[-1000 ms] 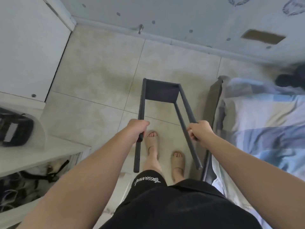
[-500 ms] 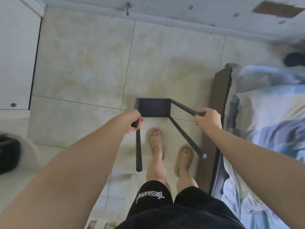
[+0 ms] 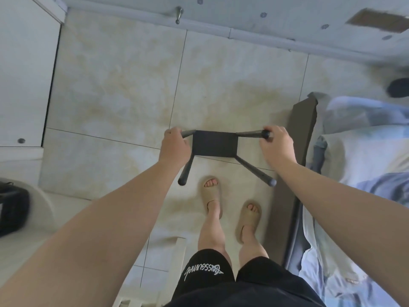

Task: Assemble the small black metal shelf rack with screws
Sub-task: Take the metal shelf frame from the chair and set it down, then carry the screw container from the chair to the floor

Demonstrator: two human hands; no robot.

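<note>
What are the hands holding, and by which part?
The small black metal shelf rack: left hand grips its far left leg, right hand its far right leg near the tip.

Pale beige floor tiles (image 3: 124,85) with thin dark grout lines fill the middle; a white cabinet (image 3: 24,74) stands at the left, and nearer than it a black object (image 3: 13,209) (too blurred to name) sits on a white rounded surface (image 3: 44,207); a small metal peg (image 3: 178,15) juts from the wall's base at the top; at the right a dark bed frame (image 3: 304,120) carries blue-and-white striped bedding (image 3: 365,156); two tan slide sandals (image 3: 211,194) stand on the tiles, beyond black shorts (image 3: 254,284) with white lettering.
</note>
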